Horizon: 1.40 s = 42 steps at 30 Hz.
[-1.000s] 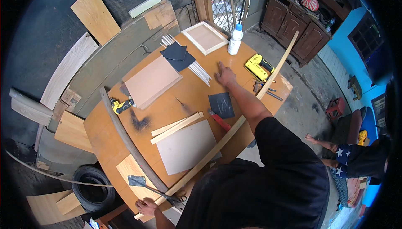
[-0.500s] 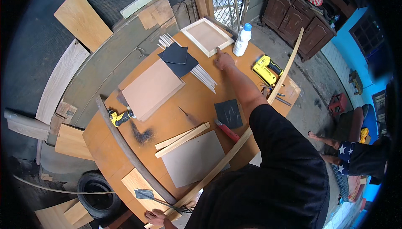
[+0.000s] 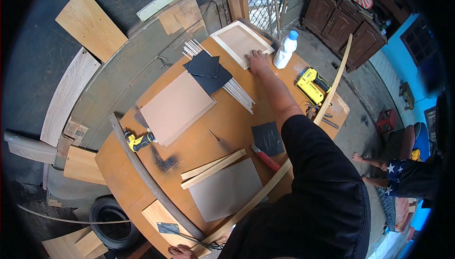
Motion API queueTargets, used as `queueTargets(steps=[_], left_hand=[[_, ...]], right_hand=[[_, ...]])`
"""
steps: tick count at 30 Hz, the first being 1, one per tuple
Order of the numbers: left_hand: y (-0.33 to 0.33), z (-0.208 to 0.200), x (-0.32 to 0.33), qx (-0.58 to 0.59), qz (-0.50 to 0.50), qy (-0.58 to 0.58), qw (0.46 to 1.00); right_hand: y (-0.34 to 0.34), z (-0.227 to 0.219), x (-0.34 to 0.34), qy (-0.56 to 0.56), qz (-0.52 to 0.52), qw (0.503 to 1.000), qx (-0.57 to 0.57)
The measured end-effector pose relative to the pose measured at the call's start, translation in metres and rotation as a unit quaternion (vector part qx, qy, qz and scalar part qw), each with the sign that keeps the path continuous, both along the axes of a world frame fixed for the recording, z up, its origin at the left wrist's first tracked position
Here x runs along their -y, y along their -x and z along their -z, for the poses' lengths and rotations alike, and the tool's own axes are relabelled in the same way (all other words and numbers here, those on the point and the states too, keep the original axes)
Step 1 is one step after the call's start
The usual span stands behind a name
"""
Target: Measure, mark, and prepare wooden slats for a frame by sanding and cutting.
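Tan-backed wooden frame (image 3: pixel 239 40) lies flat on the brown table (image 3: pixel 121 178), its near edge under the fingers of your right hand (image 3: pixel 257 61). Those fingers are slightly spread; whether they clasp the frame, I cannot tell. Just to the right of that hand stands a white plastic bottle (image 3: pixel 286 51) with a blue cap; farther right and closer to you lies a yellow-and-black staple gun (image 3: pixel 313 86). Left of the hand, black sandpaper sheets (image 3: pixel 204 66) overlap thin white sticks (image 3: pixel 240 97), with stacked tan panels (image 3: pixel 177 110) beyond them. Nearer to you than the hand are a dark, scuffed square sheet (image 3: pixel 268 138) and a red utility knife (image 3: pixel 265 158). Your left hand (image 3: pixel 181 252) is partly cut off, so its hold cannot be told. Just beyond it lies a wood-grain board (image 3: pixel 163 216), and a long wooden strip (image 3: pixel 271 184) runs from beside it toward the right.
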<state>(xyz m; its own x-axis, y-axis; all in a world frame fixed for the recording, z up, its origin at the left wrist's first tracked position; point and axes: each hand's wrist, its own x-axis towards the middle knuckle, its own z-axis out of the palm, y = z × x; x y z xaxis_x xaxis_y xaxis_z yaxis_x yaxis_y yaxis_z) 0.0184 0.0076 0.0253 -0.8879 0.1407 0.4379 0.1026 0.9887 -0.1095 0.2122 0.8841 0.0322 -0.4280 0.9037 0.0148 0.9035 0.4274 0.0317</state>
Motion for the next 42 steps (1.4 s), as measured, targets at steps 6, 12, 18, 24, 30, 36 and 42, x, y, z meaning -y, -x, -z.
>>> queueTargets(steps=[6,12,18,24,30,36,42], left_hand=[[0.006,0.001,0.007,-0.07,0.116,0.061,0.989],[0.0,0.0,0.009,0.008,-0.023,0.067,0.997],[0.001,0.007,0.003,0.029,-0.007,-0.109,0.994],[-0.004,-0.008,-0.007,0.065,0.049,-0.16,0.984],[0.004,0.004,0.0,0.008,0.13,-0.208,0.969],[0.006,0.002,0.011,-0.018,0.099,0.034,0.994],[0.01,0.016,0.013,0.003,0.102,-0.15,0.983]], right_hand=[[0.007,0.003,-0.018,-0.006,-0.054,0.996,0.075],[0.002,-0.006,-0.031,0.027,-0.092,0.991,0.097],[0.0,-0.027,-0.024,0.062,-0.117,0.988,0.083],[0.001,-0.032,-0.033,0.113,-0.125,0.979,0.115],[0.0,-0.009,-0.035,0.048,-0.093,0.994,0.015],[0.001,-0.015,-0.023,0.08,-0.012,0.996,0.028],[0.004,-0.001,0.043,-0.1,-0.011,0.987,-0.127]])
